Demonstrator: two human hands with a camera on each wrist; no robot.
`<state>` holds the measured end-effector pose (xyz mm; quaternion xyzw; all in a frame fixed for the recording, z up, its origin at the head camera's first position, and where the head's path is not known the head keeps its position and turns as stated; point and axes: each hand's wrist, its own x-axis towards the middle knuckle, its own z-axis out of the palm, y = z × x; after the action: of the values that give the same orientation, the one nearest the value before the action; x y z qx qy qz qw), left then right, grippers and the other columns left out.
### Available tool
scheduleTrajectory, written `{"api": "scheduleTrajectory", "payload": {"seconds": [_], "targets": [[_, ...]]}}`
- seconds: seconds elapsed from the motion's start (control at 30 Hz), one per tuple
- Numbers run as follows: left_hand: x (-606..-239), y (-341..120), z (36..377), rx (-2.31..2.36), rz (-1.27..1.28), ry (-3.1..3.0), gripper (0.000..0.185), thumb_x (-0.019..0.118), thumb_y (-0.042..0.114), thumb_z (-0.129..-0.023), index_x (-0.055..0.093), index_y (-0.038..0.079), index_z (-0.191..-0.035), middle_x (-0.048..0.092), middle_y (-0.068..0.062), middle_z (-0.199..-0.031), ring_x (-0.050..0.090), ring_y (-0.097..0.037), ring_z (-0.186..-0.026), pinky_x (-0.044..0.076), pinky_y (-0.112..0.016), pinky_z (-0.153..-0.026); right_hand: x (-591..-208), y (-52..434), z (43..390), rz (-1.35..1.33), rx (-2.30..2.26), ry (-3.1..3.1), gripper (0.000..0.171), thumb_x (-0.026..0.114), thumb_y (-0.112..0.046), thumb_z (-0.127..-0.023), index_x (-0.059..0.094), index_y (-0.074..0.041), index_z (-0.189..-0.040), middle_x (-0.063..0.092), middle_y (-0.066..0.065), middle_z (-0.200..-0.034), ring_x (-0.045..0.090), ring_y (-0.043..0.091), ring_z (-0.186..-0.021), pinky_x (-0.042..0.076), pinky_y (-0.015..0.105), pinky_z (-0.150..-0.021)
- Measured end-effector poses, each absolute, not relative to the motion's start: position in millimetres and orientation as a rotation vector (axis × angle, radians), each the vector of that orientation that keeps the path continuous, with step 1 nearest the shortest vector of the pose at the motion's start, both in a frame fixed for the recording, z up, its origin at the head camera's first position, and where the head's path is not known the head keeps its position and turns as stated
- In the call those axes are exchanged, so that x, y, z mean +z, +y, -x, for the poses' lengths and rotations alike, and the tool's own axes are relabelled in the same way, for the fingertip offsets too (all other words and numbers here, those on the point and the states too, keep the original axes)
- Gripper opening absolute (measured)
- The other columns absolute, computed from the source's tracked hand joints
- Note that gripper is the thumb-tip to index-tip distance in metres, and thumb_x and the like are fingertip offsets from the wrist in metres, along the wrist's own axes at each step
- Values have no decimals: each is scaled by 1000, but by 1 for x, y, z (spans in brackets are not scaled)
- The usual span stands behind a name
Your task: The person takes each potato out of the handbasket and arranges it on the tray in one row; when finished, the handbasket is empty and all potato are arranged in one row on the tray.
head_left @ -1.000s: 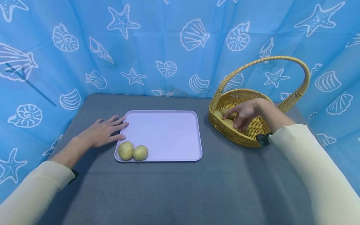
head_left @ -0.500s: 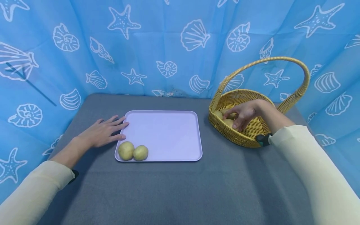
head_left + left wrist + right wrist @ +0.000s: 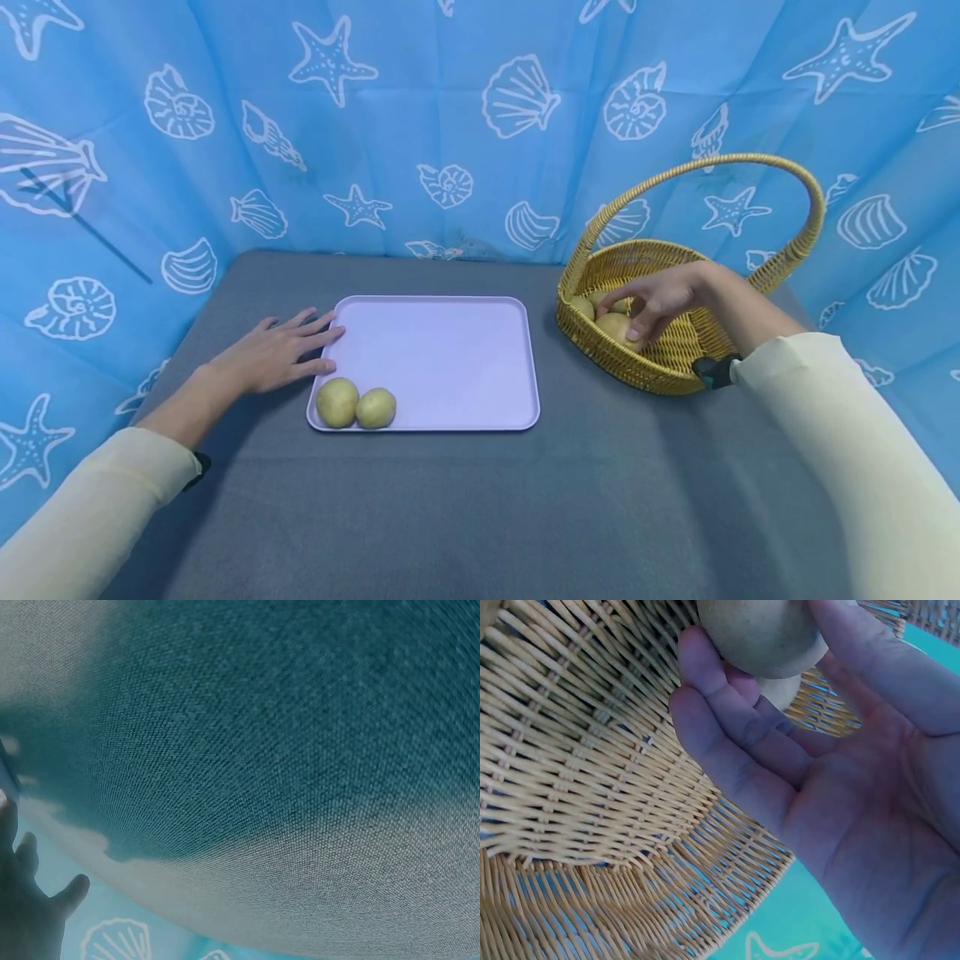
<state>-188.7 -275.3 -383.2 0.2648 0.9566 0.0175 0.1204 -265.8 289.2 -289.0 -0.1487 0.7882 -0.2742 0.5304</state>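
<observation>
My right hand (image 3: 663, 302) reaches into the yellow wicker basket (image 3: 652, 379) and grips a potato (image 3: 617, 327) between thumb and fingers. In the right wrist view the same potato (image 3: 765, 634) shows at the top, the thumb on one side and curled fingers on the other. More potatoes lie at the basket's left end, partly hidden by that hand. My left hand (image 3: 276, 354) rests with spread fingers on the left rim of the lilac tray (image 3: 442, 367). Two potatoes, a larger one (image 3: 337, 402) and a smaller one (image 3: 376, 408), sit side by side in its near left corner.
The basket's tall arched handle (image 3: 705, 163) rises above my right forearm. A grey cloth (image 3: 480, 508) covers the table, and a blue curtain (image 3: 420, 117) with white shells and starfish hangs behind it.
The right hand and wrist have shifted slightly right, and more of the gripped potato shows beneath the fingers. The left hand, the tray and its two potatoes have kept their places.
</observation>
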Motion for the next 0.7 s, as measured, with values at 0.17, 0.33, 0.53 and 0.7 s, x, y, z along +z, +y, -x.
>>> {"api": "scheduleTrajectory", "payload": {"seconds": [0.17, 0.33, 0.53, 0.7], "targets": [[-385, -277, 189, 60, -779, 2799, 72, 41, 60, -101, 30, 17, -157, 21, -12, -164, 13, -44, -149, 14, -74, -110, -276, 293, 260, 398, -605, 1959, 80, 72, -17, -92, 25, -2, -155, 45, 28, -129, 59, 28, -108, 50, 43, -100], [-386, -277, 189, 58, -784, 2802, 72, 41, 60, -101, 31, 17, -157, 21, -12, -164, 13, -43, -149, 15, -74, -110, -262, 295, 254, 464, -554, 2038, 76, 73, -21, -91, 32, -6, -153, 42, 27, -131, 57, 29, -111, 52, 43, -97], [-386, -277, 189, 56, -787, 2808, 72, 42, 60, -101, 31, 16, -157, 21, -13, -164, 14, -44, -149, 15, -74, -110, -243, 295, 245, 556, -496, 2136, 72, 73, -26, -91, 37, -13, -152, 41, 20, -139, 49, 32, -121, 51, 43, -93], [-385, -276, 189, 58, -778, 2800, 72, 42, 60, -101, 31, 16, -157, 21, -13, -164, 13, -44, -149, 15, -74, -110, -230, 289, 237, 630, -494, 2179, 67, 73, -26, -91, 41, -17, -149, 39, 15, -143, 45, 31, -123, 49, 42, -90]]}}
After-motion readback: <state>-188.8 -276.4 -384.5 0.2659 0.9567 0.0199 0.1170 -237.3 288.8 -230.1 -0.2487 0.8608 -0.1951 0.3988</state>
